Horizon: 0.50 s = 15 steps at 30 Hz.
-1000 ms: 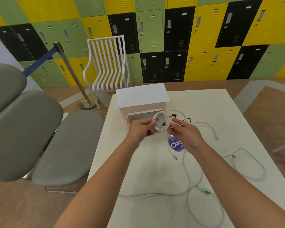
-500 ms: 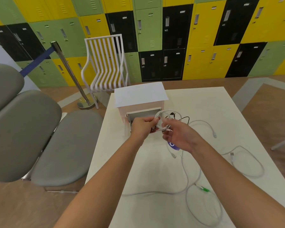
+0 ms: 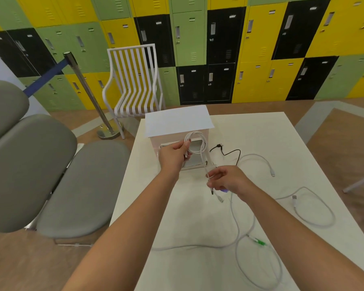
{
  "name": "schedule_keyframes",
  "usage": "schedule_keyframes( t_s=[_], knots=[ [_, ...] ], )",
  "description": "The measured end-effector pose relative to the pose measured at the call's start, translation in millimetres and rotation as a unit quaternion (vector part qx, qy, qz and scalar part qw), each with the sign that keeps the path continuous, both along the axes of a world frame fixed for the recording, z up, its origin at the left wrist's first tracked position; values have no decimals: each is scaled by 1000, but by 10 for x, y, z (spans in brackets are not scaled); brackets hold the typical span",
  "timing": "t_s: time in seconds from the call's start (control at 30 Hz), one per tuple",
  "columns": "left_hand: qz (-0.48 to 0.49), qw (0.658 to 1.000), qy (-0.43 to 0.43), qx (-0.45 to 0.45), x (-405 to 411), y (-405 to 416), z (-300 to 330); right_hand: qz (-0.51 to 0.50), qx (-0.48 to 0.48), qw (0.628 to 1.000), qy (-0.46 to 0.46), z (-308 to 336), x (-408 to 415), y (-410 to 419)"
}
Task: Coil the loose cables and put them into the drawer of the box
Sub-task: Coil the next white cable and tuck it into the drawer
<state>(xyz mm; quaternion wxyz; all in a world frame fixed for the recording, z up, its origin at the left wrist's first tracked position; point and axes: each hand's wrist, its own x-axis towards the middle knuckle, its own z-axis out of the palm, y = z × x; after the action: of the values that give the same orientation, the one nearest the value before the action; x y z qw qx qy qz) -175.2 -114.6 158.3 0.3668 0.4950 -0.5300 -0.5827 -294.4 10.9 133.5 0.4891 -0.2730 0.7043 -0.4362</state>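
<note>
A white box [image 3: 178,122] stands at the table's far left, its drawer [image 3: 194,162] pulled out toward me. My left hand [image 3: 173,155] holds a coiled white cable [image 3: 197,142] up in front of the box. My right hand [image 3: 227,178] pinches that cable's loose tail lower down, the plug end hanging below the fingers. Loose on the table lie a thin black cable [image 3: 229,152], a white cable [image 3: 261,161] to the right, another white loop [image 3: 315,208] farther right, and a long white cable with a green connector [image 3: 260,242] near me.
The white table [image 3: 261,131] ends at its left edge beside grey padded seats [image 3: 51,175]. A white slatted chair [image 3: 135,80] and a stanchion post [image 3: 86,89] stand behind the table. Coloured lockers fill the back wall.
My left hand lifted the coil higher in front of the box. My right hand moved down and away from the coil, drawing out the cable's tail between the hands.
</note>
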Motion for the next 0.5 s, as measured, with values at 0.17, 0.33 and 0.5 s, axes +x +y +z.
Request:
schedule_keyframes(
  t_s=[0.17,0.33,0.5],
  knots=[
    [11,999,27,18,6,23,-6,-23,25,987,156,-39,-6,-95],
    [-34,998,43,31,20,72,-11,-49,-29,978,203,-23,78,-143],
    [-41,999,0,15,17,107,-69,-61,-75,971,217,-29,143,-151]
  ],
)
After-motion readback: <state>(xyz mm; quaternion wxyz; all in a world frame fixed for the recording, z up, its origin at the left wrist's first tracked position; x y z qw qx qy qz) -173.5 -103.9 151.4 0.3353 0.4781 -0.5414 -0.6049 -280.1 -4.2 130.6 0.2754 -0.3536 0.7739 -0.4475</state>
